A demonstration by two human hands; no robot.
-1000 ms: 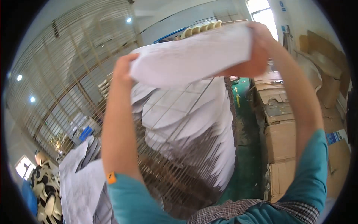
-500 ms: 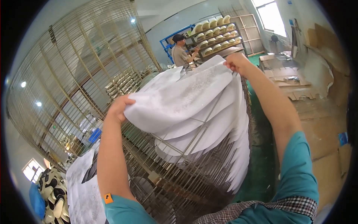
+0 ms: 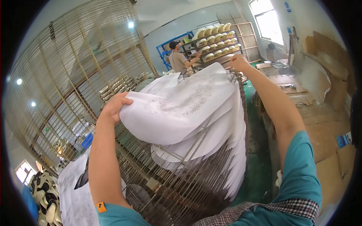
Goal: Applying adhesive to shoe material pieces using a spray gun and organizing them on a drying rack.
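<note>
White sheet (image 3: 177, 109), grey-speckled across its middle, lies slanted over the top of a wire rack (image 3: 166, 196), above a fan of lower sheets (image 3: 232, 162) whose edges hang past the rods. Of the two hands, the left hand (image 3: 113, 108) pinches the sheet's near left edge, thumb on top, fingers underneath. The right hand (image 3: 239, 63) is curled just beside the far right corner, with a gap showing between; whether its fingers hold anything, I cannot tell. That one-sided hold looks like the main weakness: with only the left edge clearly gripped, the thin-looking sheet could swing, sag or slide askew if the left hand pulled. Its rounded near edge overhangs the rods, so a drop or tug could fold it under or drag the lower sheets out of line. Rod ends near the right hand might catch a corner and crease or tear it. Raised wire grids (image 3: 75, 75) lean upright on the left; what props them is not clear, and if one tipped down, it could strike the left forearm or pin the sheet crooked.
</note>
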